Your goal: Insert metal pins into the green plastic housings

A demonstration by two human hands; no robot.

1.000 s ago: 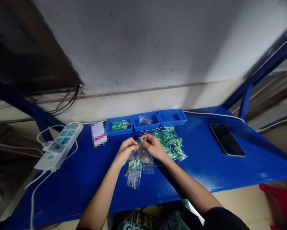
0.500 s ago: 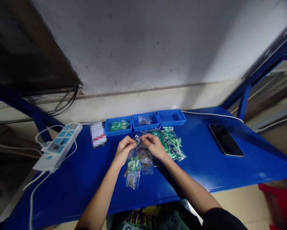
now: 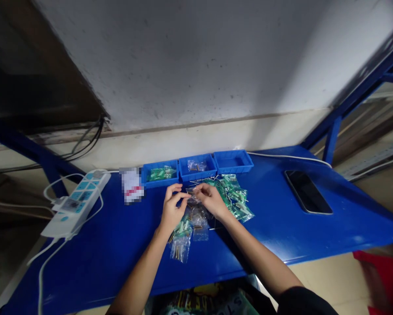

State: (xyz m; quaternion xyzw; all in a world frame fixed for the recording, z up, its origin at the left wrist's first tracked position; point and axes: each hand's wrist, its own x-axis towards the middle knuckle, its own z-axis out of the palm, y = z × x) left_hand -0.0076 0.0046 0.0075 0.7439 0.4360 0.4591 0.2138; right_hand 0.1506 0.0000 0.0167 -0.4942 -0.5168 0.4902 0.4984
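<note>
Nearest, below the table's front edge, a dark, crinkled plastic surface with pale lettering (image 3: 199, 302), partly cut off. Above it, a glossy blue-painted tabletop (image 3: 117, 253), smooth, throwing back soft highlights. On it a thin, transparent plastic bag of slim brass-coloured pins (image 3: 180, 250), film creased and shiny; beyond, small white and green stick-like pieces (image 3: 184, 227), partly behind the left wrist, and a second clear bag with brass-coloured pins (image 3: 200, 227). Bare left hand (image 3: 173, 212): thumb and index parted by a narrow gap, other fingers lifted; index tip at or just beside the film, contact not certain. Bare right hand (image 3: 212, 202): thumb and fingers pinched together on a small crumpled clear plastic bag (image 3: 191, 191), which sits between the hands, short of the trays. Step in hand, as I judge it: working this little bag with the fingertips. Next move seems to call for a light, precise left pinch on slippery film while the right grip steadies it. Just right, a loose heap of green-and-white bagged pieces (image 3: 234, 194), glossy, edges jumbled. Farther back, three shallow rectangular blue plastic trays in a row: left (image 3: 160, 183) holding green packets, middle (image 3: 199, 176) a clear bag, right (image 3: 235, 169) with plain moulded walls. Behind all, a scuffed grey-white wall (image 3: 183, 74).
</note>
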